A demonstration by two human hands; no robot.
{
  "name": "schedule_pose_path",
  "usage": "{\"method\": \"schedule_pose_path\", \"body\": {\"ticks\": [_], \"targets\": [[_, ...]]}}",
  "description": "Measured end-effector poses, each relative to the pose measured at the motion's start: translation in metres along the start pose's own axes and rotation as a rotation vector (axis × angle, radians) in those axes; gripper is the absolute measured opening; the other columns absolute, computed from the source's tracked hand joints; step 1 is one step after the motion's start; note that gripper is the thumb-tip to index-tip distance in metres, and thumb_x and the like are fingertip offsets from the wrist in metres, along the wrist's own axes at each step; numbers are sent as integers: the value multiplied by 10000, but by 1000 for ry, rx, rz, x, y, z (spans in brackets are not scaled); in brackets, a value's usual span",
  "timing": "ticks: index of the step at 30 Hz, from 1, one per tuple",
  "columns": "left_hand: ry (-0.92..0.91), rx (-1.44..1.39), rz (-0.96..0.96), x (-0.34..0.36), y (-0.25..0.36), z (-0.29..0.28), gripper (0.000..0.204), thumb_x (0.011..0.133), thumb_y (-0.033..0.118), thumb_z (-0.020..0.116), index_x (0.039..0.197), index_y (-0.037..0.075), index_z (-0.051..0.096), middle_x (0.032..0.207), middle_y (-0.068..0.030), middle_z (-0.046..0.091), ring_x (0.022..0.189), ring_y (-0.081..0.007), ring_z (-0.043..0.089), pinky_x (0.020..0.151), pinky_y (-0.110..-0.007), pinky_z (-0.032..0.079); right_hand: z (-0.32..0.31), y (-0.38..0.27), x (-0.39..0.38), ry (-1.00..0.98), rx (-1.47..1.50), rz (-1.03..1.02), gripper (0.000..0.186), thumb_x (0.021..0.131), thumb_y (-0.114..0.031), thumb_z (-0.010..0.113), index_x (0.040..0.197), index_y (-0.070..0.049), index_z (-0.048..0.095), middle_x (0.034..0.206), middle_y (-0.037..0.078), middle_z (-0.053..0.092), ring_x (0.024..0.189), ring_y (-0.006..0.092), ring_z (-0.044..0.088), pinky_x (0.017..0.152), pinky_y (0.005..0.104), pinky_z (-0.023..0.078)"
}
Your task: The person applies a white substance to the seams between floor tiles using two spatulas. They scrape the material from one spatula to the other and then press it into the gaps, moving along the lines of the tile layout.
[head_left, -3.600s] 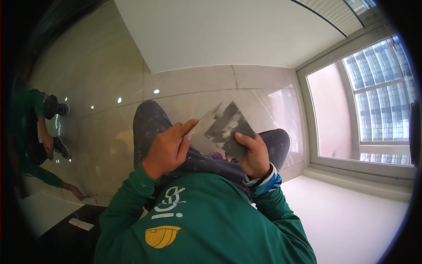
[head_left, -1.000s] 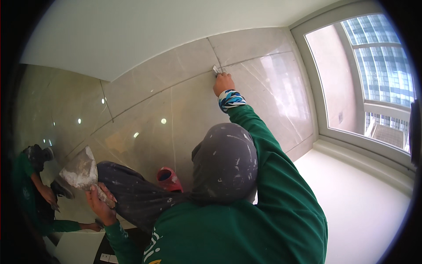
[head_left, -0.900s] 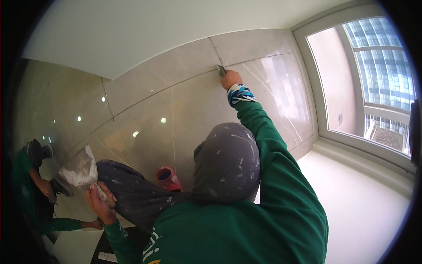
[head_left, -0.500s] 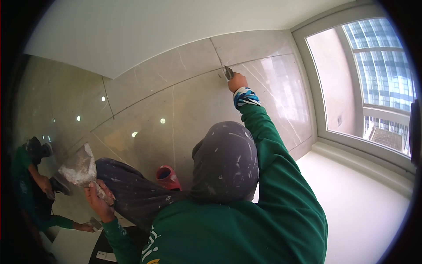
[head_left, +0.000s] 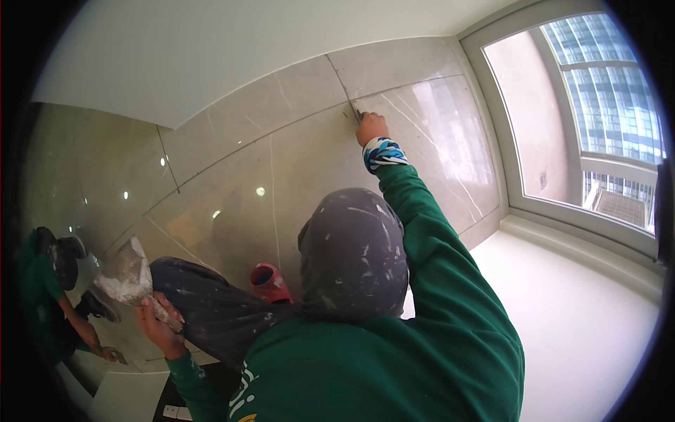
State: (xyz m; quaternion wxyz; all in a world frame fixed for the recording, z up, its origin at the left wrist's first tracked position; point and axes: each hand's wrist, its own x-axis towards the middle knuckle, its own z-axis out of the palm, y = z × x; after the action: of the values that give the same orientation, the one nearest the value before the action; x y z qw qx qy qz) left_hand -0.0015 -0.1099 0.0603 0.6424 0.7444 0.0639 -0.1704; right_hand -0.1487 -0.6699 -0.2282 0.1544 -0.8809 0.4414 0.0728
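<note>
My right hand (head_left: 373, 129), with a blue and white band at the wrist, reaches far forward and grips a small putty knife (head_left: 358, 112). The blade is mostly hidden by the fingers and sits at the joint (head_left: 341, 79) where dark lines meet between grey marbled floor tiles (head_left: 302, 165). At the lower left, my left hand (head_left: 160, 327) is closed around the handle of a wide scraper (head_left: 126, 274). Its broad blade points up and carries whitish paste. A dark trouser leg with white specks lies beside that hand.
A red rubber shoe (head_left: 270, 283) shows between my knees. At the far left is a co-worker in a green sleeve (head_left: 53, 274), a hand (head_left: 109, 354) low near the floor. A white wall (head_left: 232, 56) borders the tiles ahead; a framed window (head_left: 605, 105) stands right.
My right hand has shifted slightly left and up, and the knife's blade shows less. The co-worker's hand is farther left. My left hand still holds the scraper.
</note>
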Motion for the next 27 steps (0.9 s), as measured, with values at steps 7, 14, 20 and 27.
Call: {"method": "schedule_pose_path", "body": {"ticks": [7, 14, 20, 27], "targets": [[7, 8, -7, -1, 2, 1, 186, 1070, 252, 489, 1046, 71, 523, 804, -48, 593, 496, -108, 523, 407, -260, 445, 11, -12, -9, -58, -49, -112, 282, 907, -82, 539, 1101, 27, 713, 1124, 235, 711, 1090, 395, 659, 968, 450, 527], [38, 15, -32, 1, 0, -2, 196, 1067, 259, 497, 1051, 65, 514, 808, -62, 576, 502, -122, 506, 424, -276, 446, -10, 46, -19, -114, 125, 155, 327, 856, -68, 582, 1146, -29, 729, 1141, 248, 712, 1085, 434, 666, 954, 482, 553], [-17, -8, -28, 1, 0, -5, 199, 1063, 263, 506, 1035, 66, 514, 798, -64, 575, 493, -126, 502, 420, -278, 445, 34, 10, -44, 63, -106, -49, 281, 903, -103, 569, 1117, 26, 698, 1128, 215, 683, 1131, 392, 612, 1004, 459, 502], [-25, 40, -38, 2, -1, -10, 195, 1070, 256, 486, 1053, 65, 522, 804, -46, 590, 513, -111, 526, 428, -265, 448, -38, 44, 11, 15, 114, -301, 379, 861, -15, 567, 1161, -125, 772, 1126, 182, 738, 1056, 386, 676, 959, 463, 538]]}}
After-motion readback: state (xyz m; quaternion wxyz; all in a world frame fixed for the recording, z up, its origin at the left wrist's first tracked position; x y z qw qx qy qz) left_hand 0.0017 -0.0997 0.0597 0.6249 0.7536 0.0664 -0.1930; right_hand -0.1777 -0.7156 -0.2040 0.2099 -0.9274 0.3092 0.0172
